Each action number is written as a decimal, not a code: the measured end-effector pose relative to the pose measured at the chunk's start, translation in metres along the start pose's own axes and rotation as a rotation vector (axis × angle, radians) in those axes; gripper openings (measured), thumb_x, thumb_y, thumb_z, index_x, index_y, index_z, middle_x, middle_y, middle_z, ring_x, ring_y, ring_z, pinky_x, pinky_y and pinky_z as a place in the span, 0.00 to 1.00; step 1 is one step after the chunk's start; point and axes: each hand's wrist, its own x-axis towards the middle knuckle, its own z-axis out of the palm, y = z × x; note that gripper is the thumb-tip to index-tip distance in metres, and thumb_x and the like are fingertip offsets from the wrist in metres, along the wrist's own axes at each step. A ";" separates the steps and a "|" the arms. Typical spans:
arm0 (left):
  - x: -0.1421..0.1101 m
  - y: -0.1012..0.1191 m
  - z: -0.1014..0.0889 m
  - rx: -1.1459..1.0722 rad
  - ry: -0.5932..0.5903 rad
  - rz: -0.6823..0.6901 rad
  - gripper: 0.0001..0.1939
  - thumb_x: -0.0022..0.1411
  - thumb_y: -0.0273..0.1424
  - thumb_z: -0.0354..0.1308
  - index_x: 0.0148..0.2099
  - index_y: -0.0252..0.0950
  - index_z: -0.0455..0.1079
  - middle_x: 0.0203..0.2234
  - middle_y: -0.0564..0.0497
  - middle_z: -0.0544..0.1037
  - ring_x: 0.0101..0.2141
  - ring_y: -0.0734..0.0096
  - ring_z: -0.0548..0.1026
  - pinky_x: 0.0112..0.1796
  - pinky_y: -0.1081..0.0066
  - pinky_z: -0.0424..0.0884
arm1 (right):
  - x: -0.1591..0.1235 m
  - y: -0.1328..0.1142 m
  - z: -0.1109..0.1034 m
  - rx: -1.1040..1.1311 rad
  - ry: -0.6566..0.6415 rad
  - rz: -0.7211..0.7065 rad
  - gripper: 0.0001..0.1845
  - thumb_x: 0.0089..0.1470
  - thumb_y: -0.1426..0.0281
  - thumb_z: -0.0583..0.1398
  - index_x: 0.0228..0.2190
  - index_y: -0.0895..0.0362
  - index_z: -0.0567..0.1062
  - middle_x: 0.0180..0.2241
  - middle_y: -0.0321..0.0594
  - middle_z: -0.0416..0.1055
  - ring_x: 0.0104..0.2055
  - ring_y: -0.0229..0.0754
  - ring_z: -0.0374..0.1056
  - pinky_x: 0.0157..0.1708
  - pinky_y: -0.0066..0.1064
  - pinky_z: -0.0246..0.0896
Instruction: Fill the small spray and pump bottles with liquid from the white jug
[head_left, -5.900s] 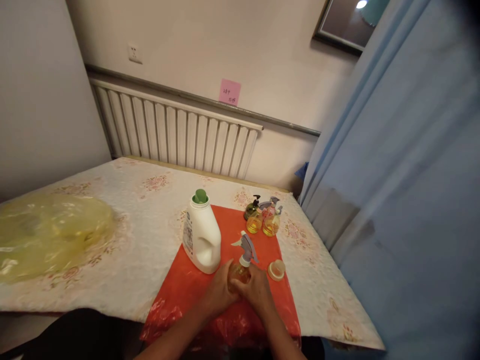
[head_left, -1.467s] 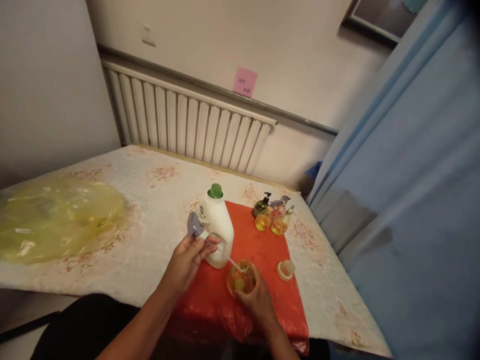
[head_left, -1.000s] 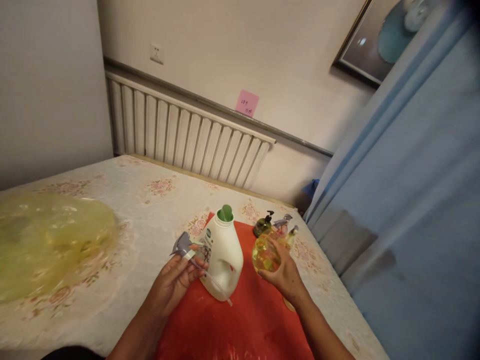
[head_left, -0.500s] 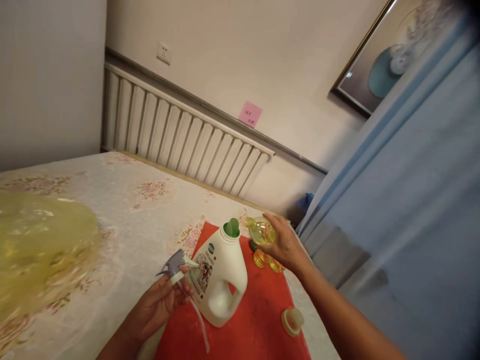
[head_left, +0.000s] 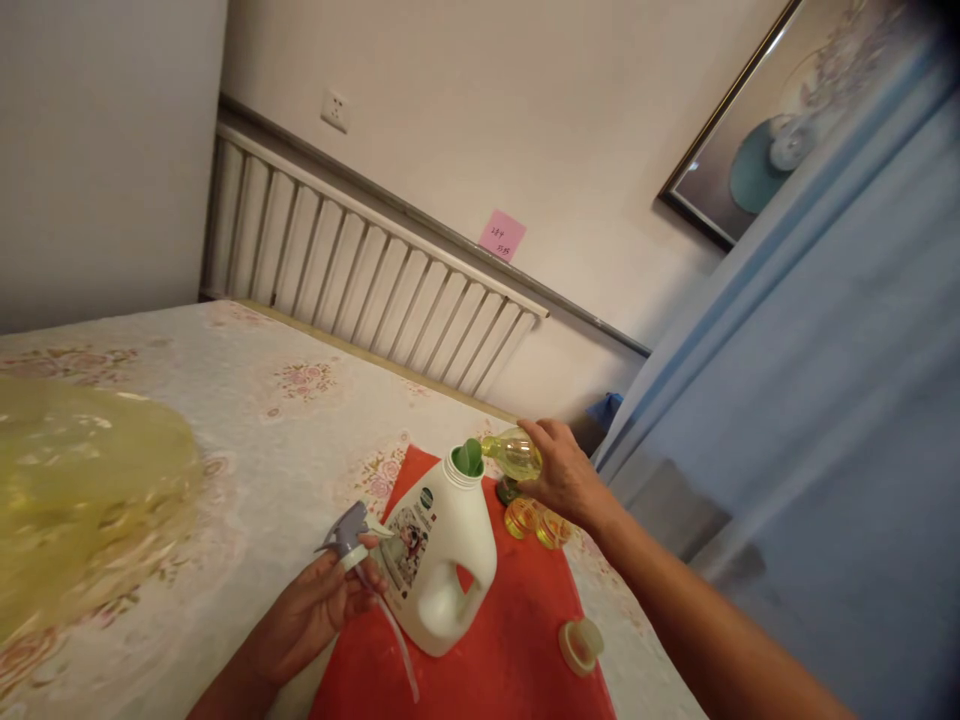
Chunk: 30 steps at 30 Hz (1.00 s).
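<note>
My left hand (head_left: 319, 610) is closed on a grey-and-white spray nozzle (head_left: 351, 535), whose clear dip tube hangs down below my fingers. Beside it stands a white detergent jug (head_left: 450, 570) with a printed label, a side handle and an uncapped neck with a green spout (head_left: 469, 457). In my right hand (head_left: 566, 475) is a clear yellow-tinted bottle (head_left: 517, 455), tipped nearly on its side with its neck toward the green spout. Whether the neck touches the spout I cannot tell.
Under the jug lies a red mat (head_left: 525, 630), with a translucent cap (head_left: 580, 645) and yellow-orange round items (head_left: 553, 528) on it. A large yellowish transparent inflated-looking object (head_left: 90, 480) sits at left on the flowered tablecloth (head_left: 247, 420). A blue curtain (head_left: 810, 450) hangs at right.
My right hand has moved the bottle a little left, bringing its neck up to the jug's spout and tipping it flatter. My left hand and the nozzle have stayed nearly still.
</note>
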 end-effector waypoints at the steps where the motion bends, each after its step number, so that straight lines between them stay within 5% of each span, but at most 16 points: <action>1: 0.000 0.000 0.000 0.001 -0.001 0.003 0.14 0.60 0.32 0.62 0.49 0.39 0.75 0.33 0.45 0.81 0.37 0.62 0.79 0.40 0.67 0.75 | 0.000 0.000 -0.001 -0.013 -0.004 -0.004 0.40 0.41 0.74 0.66 0.57 0.53 0.65 0.51 0.48 0.64 0.53 0.53 0.63 0.53 0.44 0.62; 30: 0.004 -0.007 -0.015 -0.041 -0.062 -0.006 0.14 0.64 0.31 0.58 0.52 0.37 0.72 0.36 0.44 0.80 0.39 0.63 0.78 0.41 0.67 0.74 | 0.002 -0.005 -0.019 -0.112 -0.131 -0.048 0.38 0.44 0.74 0.65 0.57 0.60 0.64 0.52 0.52 0.64 0.54 0.52 0.59 0.53 0.41 0.59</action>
